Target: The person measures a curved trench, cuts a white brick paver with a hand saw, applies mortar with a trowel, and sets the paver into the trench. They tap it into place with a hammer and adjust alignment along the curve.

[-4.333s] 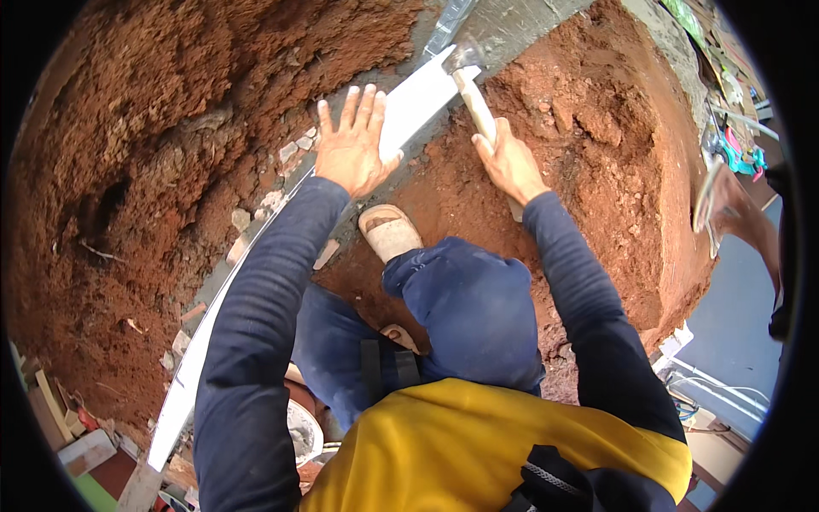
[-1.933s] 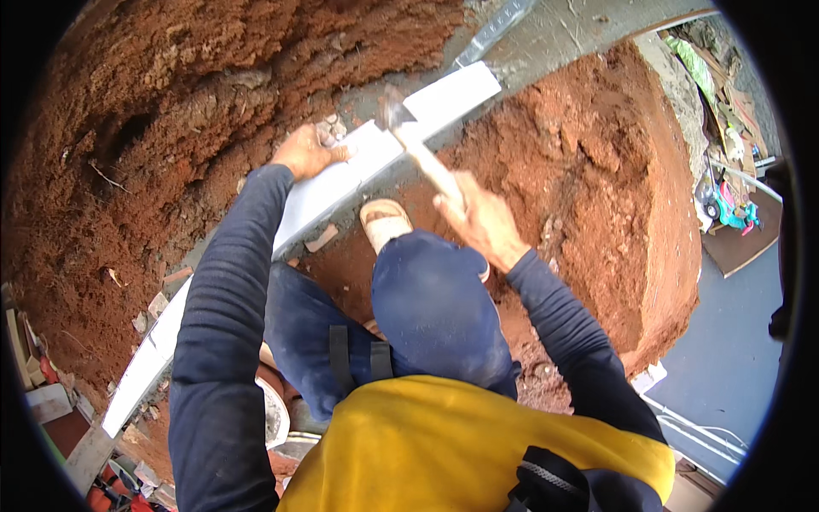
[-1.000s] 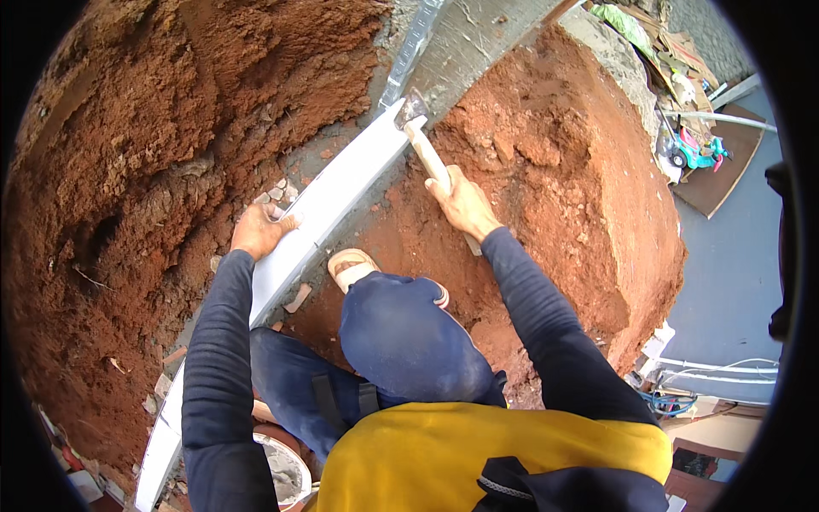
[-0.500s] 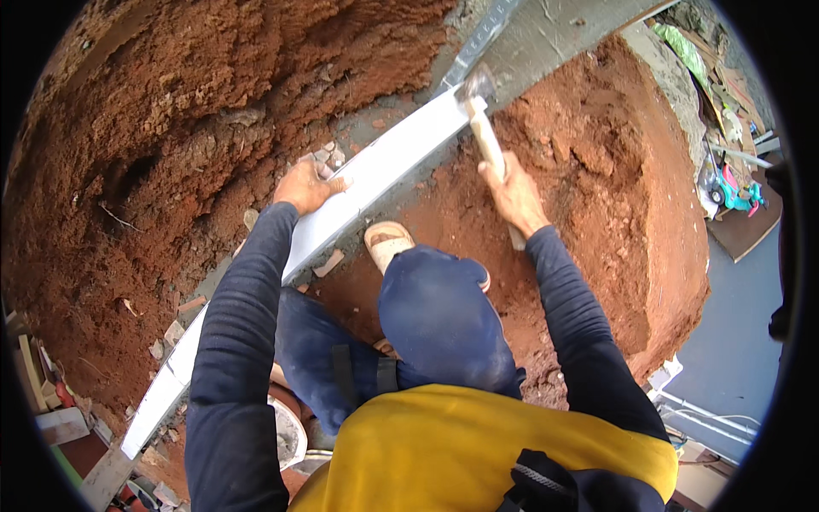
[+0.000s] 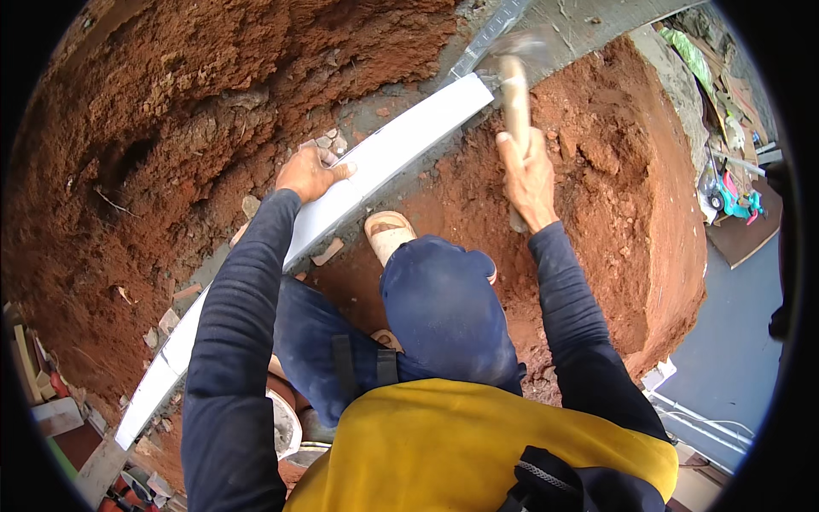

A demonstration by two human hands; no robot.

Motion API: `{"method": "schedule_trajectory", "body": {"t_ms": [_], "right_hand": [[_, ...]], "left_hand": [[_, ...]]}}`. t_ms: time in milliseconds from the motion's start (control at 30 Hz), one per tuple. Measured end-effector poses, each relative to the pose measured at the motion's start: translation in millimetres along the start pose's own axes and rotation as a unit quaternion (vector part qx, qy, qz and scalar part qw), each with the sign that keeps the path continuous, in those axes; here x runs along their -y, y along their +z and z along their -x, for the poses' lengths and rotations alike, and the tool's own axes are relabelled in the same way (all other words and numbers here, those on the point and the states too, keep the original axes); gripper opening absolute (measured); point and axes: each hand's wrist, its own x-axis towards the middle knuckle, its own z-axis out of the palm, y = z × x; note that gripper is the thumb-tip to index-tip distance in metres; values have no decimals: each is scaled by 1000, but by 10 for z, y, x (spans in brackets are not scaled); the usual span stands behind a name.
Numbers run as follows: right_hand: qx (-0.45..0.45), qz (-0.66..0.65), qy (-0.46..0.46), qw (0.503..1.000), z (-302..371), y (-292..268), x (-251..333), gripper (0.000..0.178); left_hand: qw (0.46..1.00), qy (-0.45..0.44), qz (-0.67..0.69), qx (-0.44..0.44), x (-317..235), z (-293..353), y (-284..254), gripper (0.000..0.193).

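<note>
The left hand (image 5: 311,173) holds the edge of a long white bar (image 5: 401,134), thumb on top. The right hand (image 5: 530,181), well apart from it, is wrapped around a hammer (image 5: 515,96), its blurry head ahead of that hand, near the bar's end

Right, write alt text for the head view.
A bare right hand holds a hammer, partly blurred, near the far end of a long white strip; the left hand touches the strip's edge. Reddish earth flanks the strip.

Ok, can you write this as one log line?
left hand: thumb on white strip | right hand: grips hammer | hammer head: blurred, past strip's end
</note>
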Motion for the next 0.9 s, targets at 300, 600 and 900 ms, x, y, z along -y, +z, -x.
{"method": "schedule_trajectory", "body": {"t_ms": [300,600,900], "right_hand": [[191,-10,106,976,233,238,65,42],[275,-556,437,651,1075,352,-373,36],[197,-660,497,528,975,1506,158,29]], "left_hand": [[999,30,4,-33,56,-16,23,70],[994,84,-34,-55,-160,187,136,69],[998,26,-41,-46,-157,189,134,68]]}}
